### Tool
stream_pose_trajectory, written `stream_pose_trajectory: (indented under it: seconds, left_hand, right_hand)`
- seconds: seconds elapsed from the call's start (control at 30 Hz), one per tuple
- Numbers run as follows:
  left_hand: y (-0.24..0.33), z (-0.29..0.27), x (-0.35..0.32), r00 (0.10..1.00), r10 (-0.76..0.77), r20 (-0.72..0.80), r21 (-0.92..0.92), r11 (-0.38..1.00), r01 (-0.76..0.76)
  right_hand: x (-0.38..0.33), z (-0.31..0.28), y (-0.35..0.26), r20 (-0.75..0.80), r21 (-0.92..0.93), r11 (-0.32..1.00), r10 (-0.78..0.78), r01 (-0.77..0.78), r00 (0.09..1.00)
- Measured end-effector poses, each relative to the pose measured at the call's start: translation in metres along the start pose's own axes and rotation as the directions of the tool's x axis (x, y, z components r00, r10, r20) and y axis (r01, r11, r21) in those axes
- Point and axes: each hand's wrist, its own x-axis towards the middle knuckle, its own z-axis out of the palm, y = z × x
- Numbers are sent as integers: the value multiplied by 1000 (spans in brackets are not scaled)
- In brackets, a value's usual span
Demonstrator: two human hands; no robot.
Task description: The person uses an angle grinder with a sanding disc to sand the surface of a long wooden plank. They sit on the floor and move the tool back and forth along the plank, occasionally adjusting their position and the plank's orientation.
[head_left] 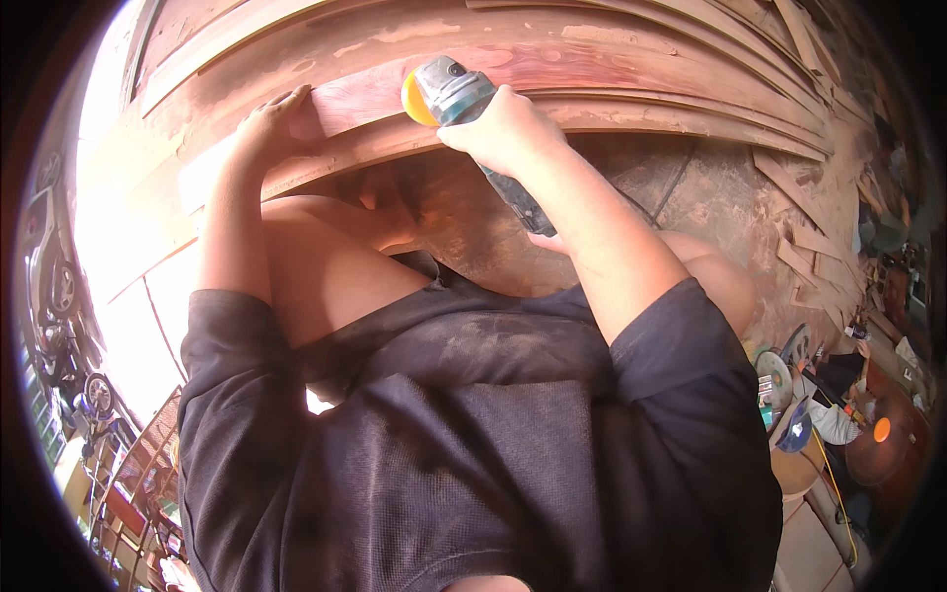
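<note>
- We find the right hand (515, 130), upper centre of the frame, with its fingers wrapped around the body of a handheld power tool (459, 91).
- We note the left hand (268, 126) at upper left, its fingers extended and laid over the left end of a reddish board (365, 95); the thumb is hidden, so whether they clamp the board we are unable to say.
- The tool has a grey metal head, a teal band and a dark body slanting down toward the centre; its yellow disc (418, 99) sits tilted over the board, contact not discernible.
- We record a rusty mesh rack (138, 474) at lower left, possibly a basket; its contents are too blurred to identify.
- The board runs across the upper frame, smooth, streaked in deeper red toward the centre and bleached by glare at left.
- We observe further planks (691, 35) along the top edge and loose wood offcuts (824, 259) at right.
</note>
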Motion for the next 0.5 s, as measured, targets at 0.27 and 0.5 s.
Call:
stream_pose_trajectory:
  seconds: [0.27, 0.5]
  left_hand:
    - [-7, 4, 3, 998, 46, -37, -39, 998, -48]
    - [-3, 6, 6, 999, 34, -19, -10, 999, -35]
  right_hand:
    - [15, -55, 117, -68, 186, 981, 63, -49, 996]
    - [45, -70, 184, -149, 375, 922, 163, -97, 975]
